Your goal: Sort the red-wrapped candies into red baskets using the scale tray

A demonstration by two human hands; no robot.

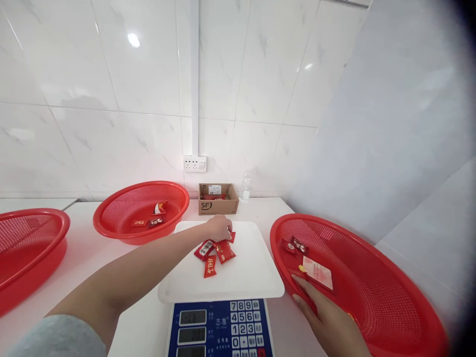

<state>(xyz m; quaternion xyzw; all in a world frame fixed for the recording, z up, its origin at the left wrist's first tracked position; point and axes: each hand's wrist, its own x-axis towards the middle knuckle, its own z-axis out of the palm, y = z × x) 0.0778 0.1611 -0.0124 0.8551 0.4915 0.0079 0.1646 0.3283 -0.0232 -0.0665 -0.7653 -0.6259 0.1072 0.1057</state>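
On the white scale pan (pixel 253 267) lie several red candy packets (pixel 224 252), bunched near its middle. My left hand (pixel 218 228) is over the back of the bunch, its fingers closed on a red packet (pixel 232 237) that shows only in part. My right hand (pixel 327 315) grips the near left rim of the right red basket (pixel 386 277), thumb outside and fingers inside. That basket holds dark and red packets (pixel 298 245) and a pink-and-white card (pixel 318 272). Below the pan is the scale's blue keypad panel (pixel 222 325).
A red basket (pixel 111 210) with a few packets stands at the back left, another (pixel 35 265) at the far left. Behind the pan are an open cardboard box (pixel 218 207) and a clear bottle (pixel 245 189). A socket (pixel 195 164) is on the tiled wall.
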